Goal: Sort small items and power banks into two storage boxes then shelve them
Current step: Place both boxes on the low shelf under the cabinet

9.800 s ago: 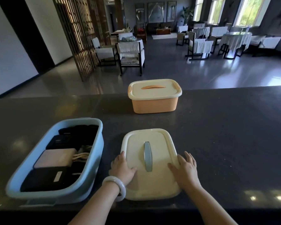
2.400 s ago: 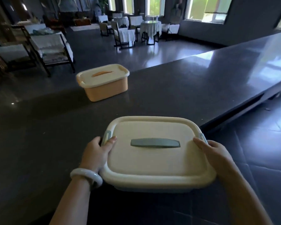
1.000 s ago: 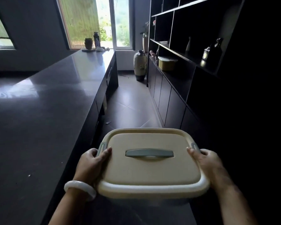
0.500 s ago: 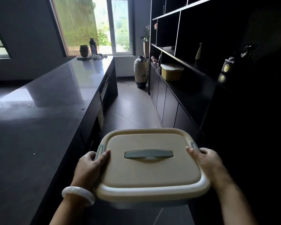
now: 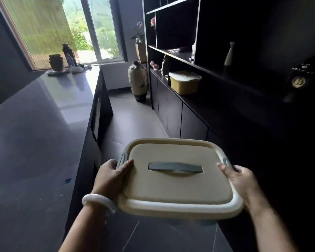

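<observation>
Head view: you carry lidded storage box (image 5: 178,180) in air over floor, between counter (image 5: 35,133) at left and dark shelving unit (image 5: 225,88) at right. Your left hand (image 5: 111,177) grips box's left edge, thumb on lid by latch; your right hand (image 5: 241,180) grips right edge likewise. Yellow lidded box (image 5: 185,82) sits on shelf ledge ahead; vase (image 5: 137,80) on floor beyond

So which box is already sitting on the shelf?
The yellow box with the pale lid, far along the dark shelf. The cream-lidded box is carried in both hands.
</observation>
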`<state>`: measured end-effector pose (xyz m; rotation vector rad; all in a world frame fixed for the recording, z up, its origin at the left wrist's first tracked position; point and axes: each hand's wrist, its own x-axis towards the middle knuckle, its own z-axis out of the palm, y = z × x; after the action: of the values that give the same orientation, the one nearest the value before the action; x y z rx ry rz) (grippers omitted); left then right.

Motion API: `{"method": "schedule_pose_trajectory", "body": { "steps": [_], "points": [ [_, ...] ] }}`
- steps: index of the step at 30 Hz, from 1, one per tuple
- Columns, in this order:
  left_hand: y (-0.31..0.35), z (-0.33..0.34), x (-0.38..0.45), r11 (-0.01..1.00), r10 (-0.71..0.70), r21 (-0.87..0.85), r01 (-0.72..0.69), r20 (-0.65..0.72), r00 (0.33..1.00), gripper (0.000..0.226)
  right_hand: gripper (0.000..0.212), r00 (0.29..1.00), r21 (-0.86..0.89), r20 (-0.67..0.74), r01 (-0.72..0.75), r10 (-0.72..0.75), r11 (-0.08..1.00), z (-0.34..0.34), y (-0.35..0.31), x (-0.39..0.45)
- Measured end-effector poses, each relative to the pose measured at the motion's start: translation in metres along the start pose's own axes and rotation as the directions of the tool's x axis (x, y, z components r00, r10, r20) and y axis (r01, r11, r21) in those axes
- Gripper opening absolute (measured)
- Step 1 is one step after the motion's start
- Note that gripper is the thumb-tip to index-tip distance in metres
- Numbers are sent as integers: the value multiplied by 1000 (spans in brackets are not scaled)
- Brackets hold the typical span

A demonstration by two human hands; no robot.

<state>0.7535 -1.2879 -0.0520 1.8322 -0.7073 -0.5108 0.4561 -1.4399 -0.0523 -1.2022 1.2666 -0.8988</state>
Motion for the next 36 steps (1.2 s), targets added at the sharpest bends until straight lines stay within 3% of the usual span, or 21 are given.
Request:
{"method": "schedule_pose_trajectory", "body": {
  "steps": [7, 16, 23, 29, 33, 36],
  "points": [
    [7, 58, 146, 1000, -18, 3, 18, 98, 995, 50, 42, 996, -9, -89, -4, 3, 1000, 36, -22, 123],
    [37, 142, 334, 997, 14, 80, -21, 93, 996, 56, 42, 991, 49, -131, 26, -19, 998, 81, -62, 310],
    [53, 197, 455, 998, 25, 57, -38, 224, 974, 51, 43, 972, 63, -234, -15, 29, 998, 104, -69, 407],
    [54, 267, 577, 995, 55, 49, -83, 415, 908, 42, 49, 905, 35, -418, -74, 82, 997, 130, -68, 487],
    [64, 302, 660, 996, 67, 16, -92, 565, 822, 41, 55, 825, 58, -555, -92, 108, 994, 161, -70, 534],
    [75, 320, 715, 996, 69, 1, -92, 662, 747, 52, 58, 762, 116, -626, -118, 165, 986, 182, -66, 557]
  ]
}}
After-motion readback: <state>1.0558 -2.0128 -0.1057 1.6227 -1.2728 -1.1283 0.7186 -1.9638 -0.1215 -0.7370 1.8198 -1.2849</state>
